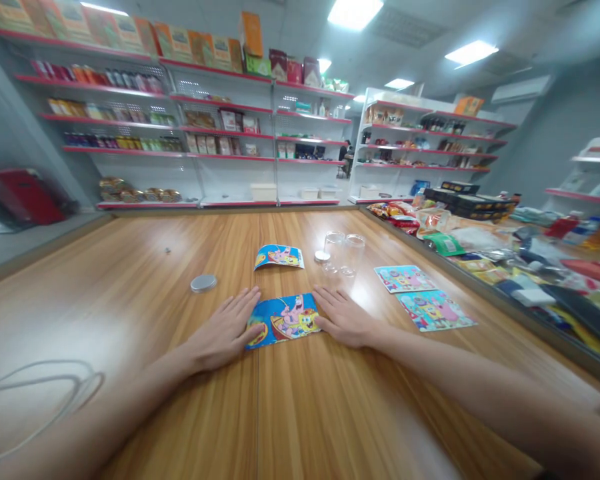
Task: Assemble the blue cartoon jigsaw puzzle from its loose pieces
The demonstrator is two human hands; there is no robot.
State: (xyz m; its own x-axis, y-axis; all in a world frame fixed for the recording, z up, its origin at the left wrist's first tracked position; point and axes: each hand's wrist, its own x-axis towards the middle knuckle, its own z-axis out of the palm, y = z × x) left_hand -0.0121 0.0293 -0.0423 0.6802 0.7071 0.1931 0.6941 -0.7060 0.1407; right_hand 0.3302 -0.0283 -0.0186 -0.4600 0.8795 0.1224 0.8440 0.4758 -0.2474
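Observation:
A blue cartoon picture card [286, 319] lies flat on the wooden table [300, 413] in front of me. My left hand [225, 333] rests flat on the table, fingers stretched out, touching the card's left edge. My right hand [343, 319] lies flat too, fingers extended against the card's right edge. A second cartoon card [279, 257] lies a little farther back, slightly curled. Two more cards [404, 278] [436, 311] lie to the right.
Two clear plastic jars [345, 253] stand behind the right hand, with a small white lid [322, 256] beside them. A round metal lid [203, 283] lies to the left. Snack packets [505, 253] crowd the table's right side. Store shelves [220, 133] line the back.

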